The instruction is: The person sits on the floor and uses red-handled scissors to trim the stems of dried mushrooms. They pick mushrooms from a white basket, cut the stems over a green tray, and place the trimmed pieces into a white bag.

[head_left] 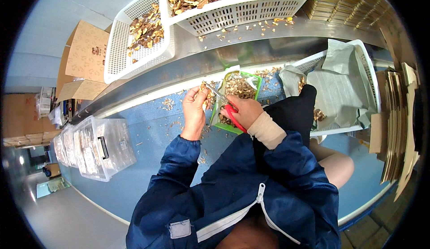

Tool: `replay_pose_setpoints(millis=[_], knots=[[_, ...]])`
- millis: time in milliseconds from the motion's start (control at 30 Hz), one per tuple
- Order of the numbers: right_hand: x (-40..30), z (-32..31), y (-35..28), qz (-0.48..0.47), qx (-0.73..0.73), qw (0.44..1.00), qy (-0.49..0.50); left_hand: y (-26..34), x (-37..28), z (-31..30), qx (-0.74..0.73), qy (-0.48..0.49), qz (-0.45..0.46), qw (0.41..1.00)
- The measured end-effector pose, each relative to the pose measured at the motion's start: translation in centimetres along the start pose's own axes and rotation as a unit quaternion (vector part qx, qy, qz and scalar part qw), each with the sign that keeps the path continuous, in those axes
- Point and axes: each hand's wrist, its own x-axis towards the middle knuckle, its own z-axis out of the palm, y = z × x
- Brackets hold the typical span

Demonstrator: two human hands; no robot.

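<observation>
Between the thumb and fingers of my left hand (195, 109) are dried mushroom pieces (203, 87). My right hand (247, 110) grips a pair of scissors (231, 111) with red handles, its metal blades reaching up and left to the mushroom. Whether the blades touch it I cannot tell. Below both hands stands a green-rimmed bin (260, 83) with a pale liner, holding small brown and cream trimmings (240, 87). My right hand and wrist hide part of the bin.
A white basket (235, 12) heaped with dried mushroom slices and a smaller white basket (117, 52) rest on a metal table (188, 44). At right sits a cloth-lined basket (346, 91) near stacked cardboard (393, 125). Clear plastic bin (117, 145) stands left; scraps litter the blue floor.
</observation>
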Motion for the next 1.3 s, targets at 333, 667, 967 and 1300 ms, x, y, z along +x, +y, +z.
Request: replay_pose_setpoints(millis=[333, 667, 967, 1300], knots=[[0.7, 0.5, 1.2, 0.051, 0.294, 0.952, 0.072, 6.0, 2.8, 1.5, -0.096, -0.050, -0.013, 0.994], [2.4, 2.9, 2.4, -0.043, 0.437, 0.885, 0.157, 18.9, 21.9, 15.0, 0.375, -0.051, 0.205, 0.903], [-12.5, -14.4, 6.2, -0.021, 0.513, 0.827, 0.230, 2.5, 13.2, 21.5, 0.367, -0.310, 0.382, 0.789], [-24.7, -19.6, 17.9, 0.109, 0.485, 0.731, 0.468, -34.9, 12.0, 22.8, 0.479, -0.628, -0.068, 0.610]])
